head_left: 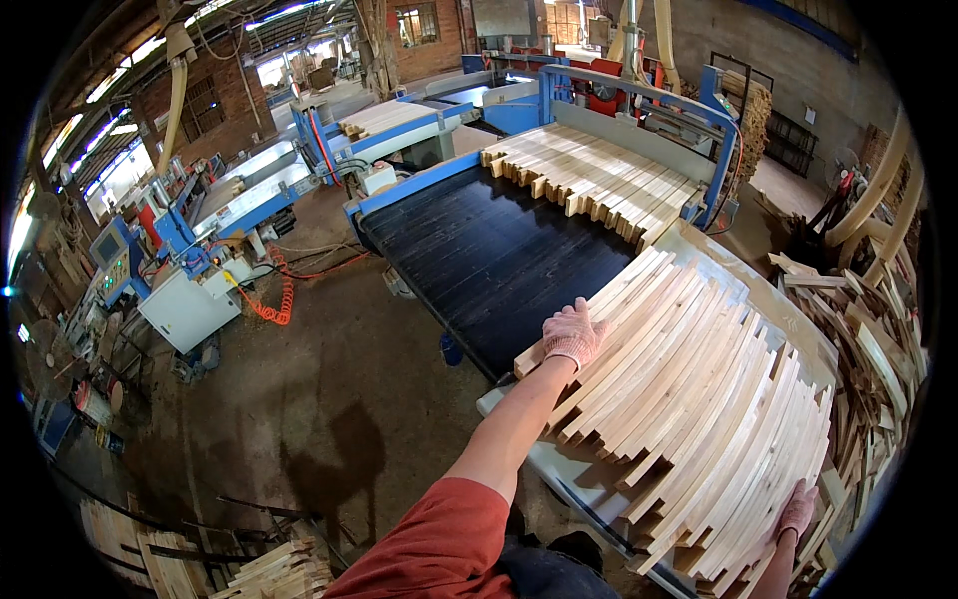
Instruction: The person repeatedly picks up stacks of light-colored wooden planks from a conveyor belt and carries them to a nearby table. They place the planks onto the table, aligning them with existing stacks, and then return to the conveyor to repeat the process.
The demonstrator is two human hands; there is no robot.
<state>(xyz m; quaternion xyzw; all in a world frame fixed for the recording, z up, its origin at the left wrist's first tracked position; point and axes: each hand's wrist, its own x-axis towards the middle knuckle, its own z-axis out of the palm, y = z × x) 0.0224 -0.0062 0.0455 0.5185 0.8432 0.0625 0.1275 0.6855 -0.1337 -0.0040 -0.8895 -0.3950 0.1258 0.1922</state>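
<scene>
A broad row of pale wooden strips lies side by side on a smooth grey table, their near ends uneven. My left hand, in a pinkish knit glove, is closed over the strips at the row's left side, fingers bent on their top. At the row's right edge, my right hand, in a similar glove, lies along the outermost strip with its fingers fairly straight; part of it is hidden. Beyond, a second row of strips sits on the black conveyor belt, under a blue machine frame.
Scrap wood is heaped to the right of the table. To the left stand a control panel, a coiled orange hose and another blue machine. More wooden pieces are stacked at the lower left.
</scene>
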